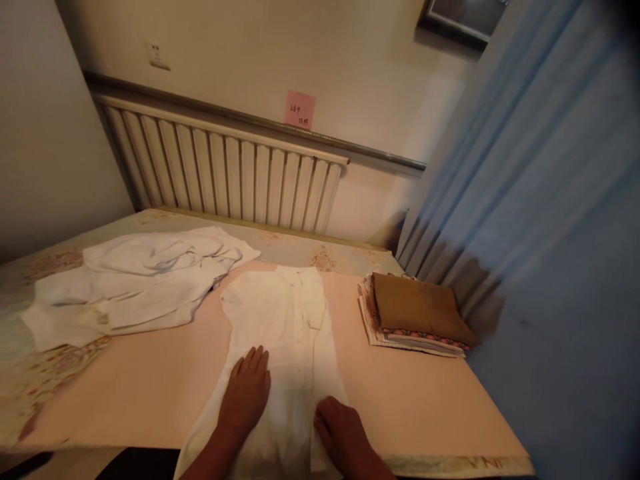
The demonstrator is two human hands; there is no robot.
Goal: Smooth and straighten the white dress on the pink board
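Observation:
A white shirt lies spread on a pink cloth, its top end away from me and its lower end reaching the near table edge. One short sleeve rests folded inward at the upper right of the shirt. My left hand presses flat on the left part of the fabric, fingers stretched out. Beside the front strip, my right hand has its fingers curled on the right part of the shirt, gripping the cloth there. The shirt's lower end is partly hidden by my forearms.
Left of the shirt is a loose heap of white garments. A folded stack with a brown cloth on top sits to the right. The pink cloth covers much of the table. A radiator stands behind; a blue curtain hangs at right.

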